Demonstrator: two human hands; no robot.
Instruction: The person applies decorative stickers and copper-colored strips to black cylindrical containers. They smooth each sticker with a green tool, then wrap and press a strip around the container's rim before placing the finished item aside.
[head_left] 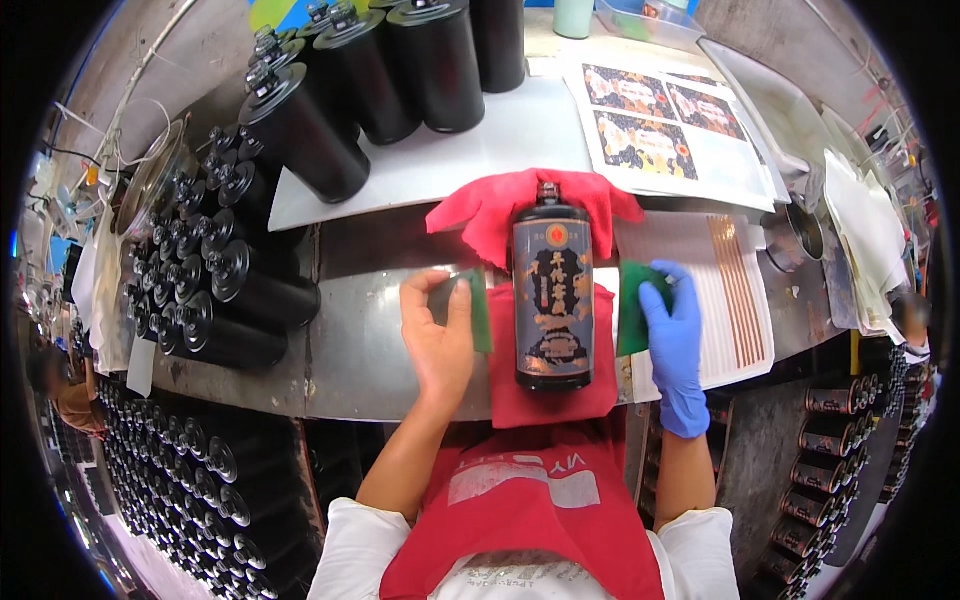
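A black bottle (553,345) with an orange-and-grey decorated front lies face up before me, its neck pointing away. Its neck end rests against a bunched red cloth (470,215), and a folded red cloth (502,390) lies under its body. My bare left hand (437,340) pinches a flat green scraper-like piece (481,315) between thumb and fingers, just left of the bottle. On the right side, my right hand (674,345), in a blue glove, grips a second flat green piece (632,312). Both pieces stand slightly apart from the bottle.
Several plain black bottles (300,135) stand on a white board (530,130) at the back left, with more (240,280) crowded at the left. Printed decal sheets (640,125) lie at the back right. Brown-striped white sheets (690,280) lie beside my right hand. Decorated bottles (815,470) are racked lower right.
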